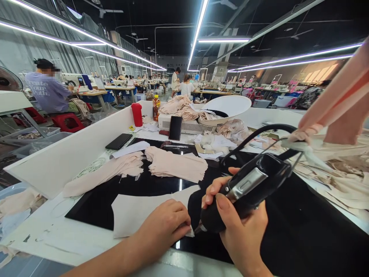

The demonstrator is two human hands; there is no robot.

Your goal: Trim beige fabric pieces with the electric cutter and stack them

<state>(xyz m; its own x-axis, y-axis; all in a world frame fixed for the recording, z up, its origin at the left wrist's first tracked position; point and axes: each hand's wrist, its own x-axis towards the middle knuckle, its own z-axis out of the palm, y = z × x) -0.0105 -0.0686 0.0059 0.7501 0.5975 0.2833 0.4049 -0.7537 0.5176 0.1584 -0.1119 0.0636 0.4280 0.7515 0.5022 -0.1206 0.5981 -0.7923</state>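
My right hand [240,227] is wrapped round a black corded hand tool [248,184], its tip pointing down at the near corner of a white paper pattern piece [138,211]. My left hand [165,227] lies on that paper, fingers curled and pressed down next to the tool tip. The paper rests on a glossy black work surface [302,231]. Two stacks of pale pink cut fabric pieces [175,163] lie further back on the surface.
White low walls [72,154] edge the table. At the back stand a red cup [137,114], a bottle [156,107], two phones [175,127], a white basket heaped with fabric [187,125]. Loose fabric [343,181] piles at right. Other people work at distant tables.
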